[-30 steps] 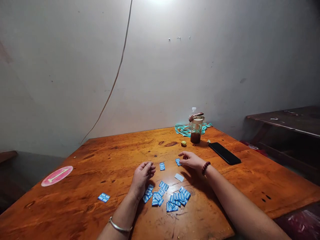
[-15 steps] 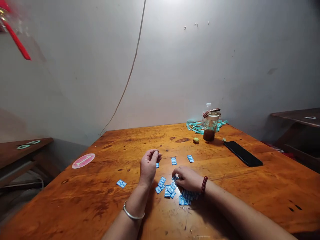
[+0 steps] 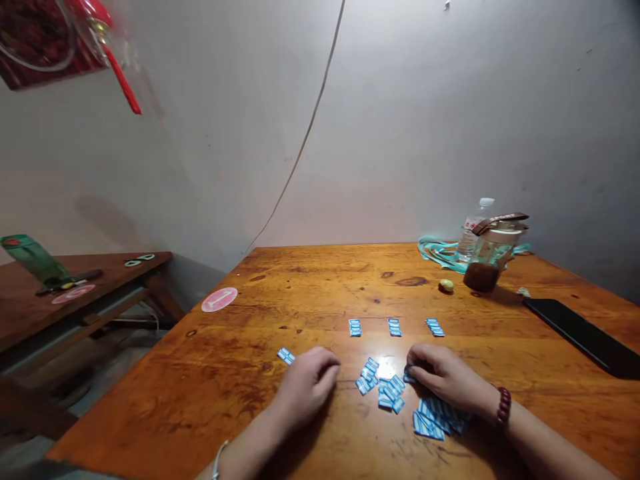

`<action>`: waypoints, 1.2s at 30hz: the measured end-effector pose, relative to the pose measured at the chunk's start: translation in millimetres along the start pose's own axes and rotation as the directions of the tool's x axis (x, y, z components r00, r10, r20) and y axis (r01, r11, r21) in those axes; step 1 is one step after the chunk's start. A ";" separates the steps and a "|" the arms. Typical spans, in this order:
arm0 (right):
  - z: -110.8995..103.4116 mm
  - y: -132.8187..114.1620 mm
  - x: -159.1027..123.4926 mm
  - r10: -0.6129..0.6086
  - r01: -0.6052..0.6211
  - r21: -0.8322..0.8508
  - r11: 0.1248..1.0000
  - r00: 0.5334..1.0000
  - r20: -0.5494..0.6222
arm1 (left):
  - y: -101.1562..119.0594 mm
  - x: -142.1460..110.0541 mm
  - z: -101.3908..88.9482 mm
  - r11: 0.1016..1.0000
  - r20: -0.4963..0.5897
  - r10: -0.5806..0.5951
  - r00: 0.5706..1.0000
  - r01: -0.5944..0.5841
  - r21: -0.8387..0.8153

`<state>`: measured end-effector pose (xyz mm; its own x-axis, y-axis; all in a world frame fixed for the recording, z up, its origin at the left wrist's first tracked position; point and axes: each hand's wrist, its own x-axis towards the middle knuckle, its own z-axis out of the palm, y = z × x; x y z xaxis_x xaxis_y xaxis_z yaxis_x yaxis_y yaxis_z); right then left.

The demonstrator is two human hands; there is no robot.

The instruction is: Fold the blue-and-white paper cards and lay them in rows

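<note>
Blue packet row (image 3: pixel 394 327) now uncovered; left hand (image 3: pixel 306 387) back, right hand (image 3: pixel 445 380) at pile (image 3: pixel 387 393).

The round pink sticker (image 3: pixel 219 299) shows a white "1" — the print on the blue cards (image 3: pixel 355 327) is too small to read.

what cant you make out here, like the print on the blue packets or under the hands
Head view:
- blue-and-white packets: print too small to read
- right hand: covers the packet at its fingertips, so any grip is unclear
- black smartphone: cut off by the right edge
- red hanging tassel: motion-blurred
</note>
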<state>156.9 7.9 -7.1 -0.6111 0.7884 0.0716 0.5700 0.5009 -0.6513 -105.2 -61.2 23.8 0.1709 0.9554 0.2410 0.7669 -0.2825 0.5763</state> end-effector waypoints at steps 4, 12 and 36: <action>-0.6 -1.6 4.8 0.046 -0.043 -0.063 0.997 0.998 0.042 | -52.2 -2.2 -32.7 0.985 -0.123 -0.119 0.985 0.132 0.106; 0.7 -3.5 19.8 0.138 -0.129 -0.182 0.975 0.990 0.034 | -78.8 -11.6 -28.4 0.990 -0.088 -0.067 0.994 0.077 0.120; -7.4 15.4 15.4 -0.039 0.051 -0.115 0.992 0.994 0.107 | -89.0 9.0 -22.4 0.761 -0.302 -0.082 0.950 0.256 0.596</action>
<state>160.3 30.5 -10.4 -0.6876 0.7259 0.0157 0.5976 0.5780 -0.5557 -185.8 -29.5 -7.8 -0.0877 0.9043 0.4177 0.9961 0.0807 0.0344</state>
